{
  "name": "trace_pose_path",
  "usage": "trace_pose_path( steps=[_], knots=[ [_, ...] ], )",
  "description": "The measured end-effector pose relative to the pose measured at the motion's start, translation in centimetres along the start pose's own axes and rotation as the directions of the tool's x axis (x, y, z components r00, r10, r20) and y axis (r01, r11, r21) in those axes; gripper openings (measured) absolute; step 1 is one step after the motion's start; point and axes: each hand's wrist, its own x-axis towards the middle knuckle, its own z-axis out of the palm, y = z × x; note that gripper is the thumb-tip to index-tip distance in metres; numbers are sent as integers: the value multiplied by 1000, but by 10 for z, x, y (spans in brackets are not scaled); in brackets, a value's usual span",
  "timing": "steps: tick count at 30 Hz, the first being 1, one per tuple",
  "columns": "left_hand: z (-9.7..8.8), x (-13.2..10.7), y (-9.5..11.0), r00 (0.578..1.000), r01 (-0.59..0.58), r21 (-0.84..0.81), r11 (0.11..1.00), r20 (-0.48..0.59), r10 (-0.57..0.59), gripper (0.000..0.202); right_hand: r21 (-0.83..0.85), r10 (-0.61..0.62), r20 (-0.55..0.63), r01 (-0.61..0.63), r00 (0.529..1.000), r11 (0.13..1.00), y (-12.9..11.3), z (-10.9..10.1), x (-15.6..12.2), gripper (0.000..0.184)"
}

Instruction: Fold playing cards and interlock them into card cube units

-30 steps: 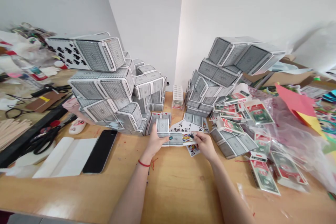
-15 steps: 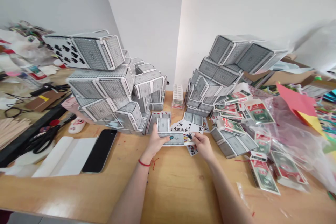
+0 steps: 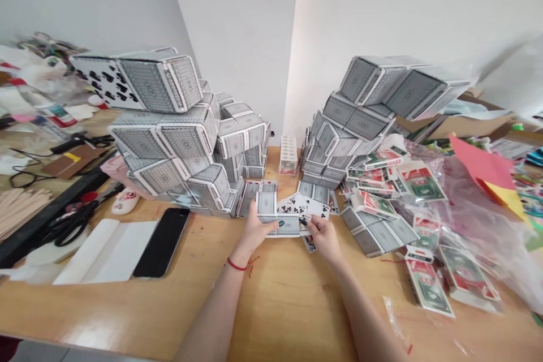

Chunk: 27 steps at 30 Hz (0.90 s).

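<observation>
My left hand grips a small block folded from grey-backed playing cards, its thumb lying across the front. A grey-backed flap stands up from the block's left part. At the block's right end, my right hand pinches a playing card whose picture face partly shows; the fingers cover much of it. Behind the block, loose cards lie face up on the table. Another face-up card shows below the right fingers.
Tall stacks of card blocks stand at left and right. Red-green card boxes and plastic wrap crowd the right. A phone, white paper and black scissors lie left. A clear case stands behind.
My right hand has moved slightly left toward the block, and less of the pinched card's picture face shows. My left hand keeps its grip.
</observation>
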Motion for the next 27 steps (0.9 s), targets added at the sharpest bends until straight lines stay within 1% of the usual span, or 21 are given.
trace_pose_path(
  steps=[3, 6, 9, 14, 20, 23, 27],
  knots=[
    [2, -1, 2, 1000, -11, 14, 1000, -16, 11, 75, -10, 6, 3, -6, 1000, 1000, 0, 2, -1, 38],
    [4, -2, 2, 1000, 5, 14, 1000, -27, -5, 81, -14, 7, 3, -7, 1000, 1000, 2, 3, -1, 39],
    [5, -3, 0, 1000, 14, 13, 1000, -29, -13, 79, -7, 18, 6, -18, 1000, 1000, 3, 4, -2, 39],
    [3, -3, -3, 1000, 8, 2, 1000, -2, -8, 76, -9, 43, -3, -43, 999, 999, 6, 7, -3, 37],
    [1, 0, -2, 1000, -9, 22, 1000, 0, 9, 77, 19, 33, 30, -34, 999, 999, 3, 5, -3, 38],
    [1, -1, 0, 1000, 27, 15, 1000, 6, -27, 73, 59, 29, 51, -32, 998, 998, -1, 3, -2, 38],
    [3, -3, 5, 995, 94, -55, 994, 29, -92, 70, 157, 53, 112, -71, 992, 985, -2, 0, -1, 36]
  ],
)
